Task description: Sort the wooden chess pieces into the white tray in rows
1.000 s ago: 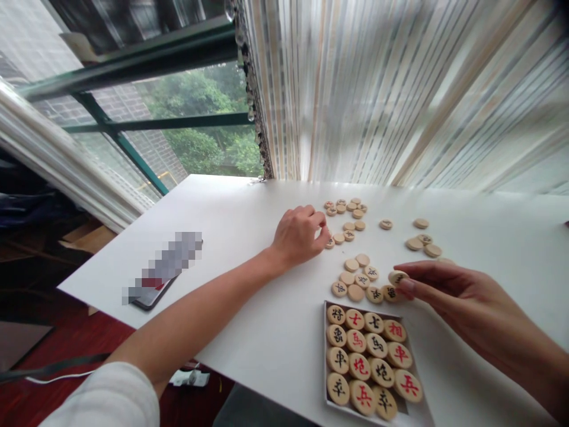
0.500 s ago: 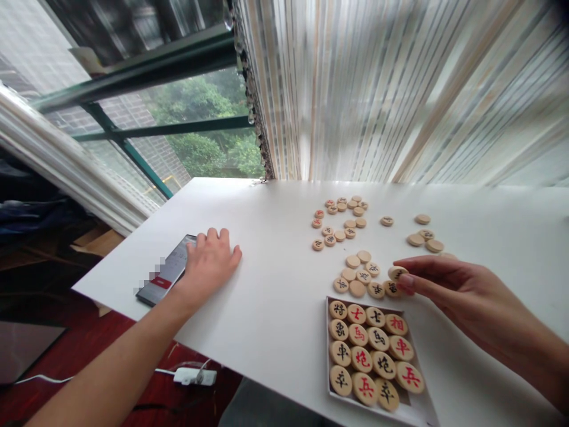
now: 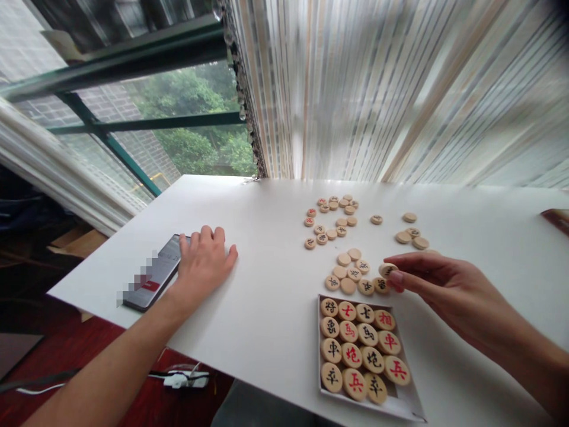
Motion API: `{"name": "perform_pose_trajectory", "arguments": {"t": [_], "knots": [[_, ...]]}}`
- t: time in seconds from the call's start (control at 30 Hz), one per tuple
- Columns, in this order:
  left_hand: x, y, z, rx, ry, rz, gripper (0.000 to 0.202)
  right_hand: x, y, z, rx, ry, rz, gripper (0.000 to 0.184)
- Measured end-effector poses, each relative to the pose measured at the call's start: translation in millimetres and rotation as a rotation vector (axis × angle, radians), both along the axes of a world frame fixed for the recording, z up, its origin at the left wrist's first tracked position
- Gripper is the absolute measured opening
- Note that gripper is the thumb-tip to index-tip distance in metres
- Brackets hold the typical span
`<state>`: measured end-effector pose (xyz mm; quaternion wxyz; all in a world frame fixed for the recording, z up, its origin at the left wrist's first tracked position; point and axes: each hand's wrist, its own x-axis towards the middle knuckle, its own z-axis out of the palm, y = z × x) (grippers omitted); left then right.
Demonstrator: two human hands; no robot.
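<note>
Between the thumb and fingers of my right hand (image 3: 448, 284) is a round wooden xiangqi piece (image 3: 387, 271), tilted, with part of a dark character showing. It is just above a loose cluster of pieces (image 3: 354, 273), some face up and some blank side up. Nearer me lies a shallow white box (image 3: 402, 406) with rows of face-up pieces marked in red and black. My left hand (image 3: 205, 258) rests on the table with its fingers apart, beside a phone (image 3: 162, 273) and partly over its edge.
More pieces (image 3: 331, 234) lie scattered farther back on the white table (image 3: 262, 249), and a small group (image 3: 411, 237) sits to the right. A striped curtain (image 3: 347, 89) and a window stand behind. A power strip (image 3: 185, 379) is below the table edge.
The view has shifted a little, so the table things appear slightly farther left. Both hands keep nearly the same places, the right one still pinching its piece. A dark object now shows at the right edge.
</note>
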<state>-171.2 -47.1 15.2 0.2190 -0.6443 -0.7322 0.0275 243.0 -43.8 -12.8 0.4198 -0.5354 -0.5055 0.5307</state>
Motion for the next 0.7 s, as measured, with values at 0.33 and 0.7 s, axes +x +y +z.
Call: {"name": "perform_pose_trajectory", "arguments": {"t": [0.33, 0.7], "knots": [[129.2, 35.7, 58.8, 0.284, -0.397, -0.383, 0.026, -9.9, 3.8, 12.1, 0.09, 0.192, -0.015, 0.05], [220.8, 119.4, 70.8, 0.337, -1.475, -0.764, 0.012, -10.1, 11.5, 9.9, 0.113, 0.323, -0.019, 0.04]]}}
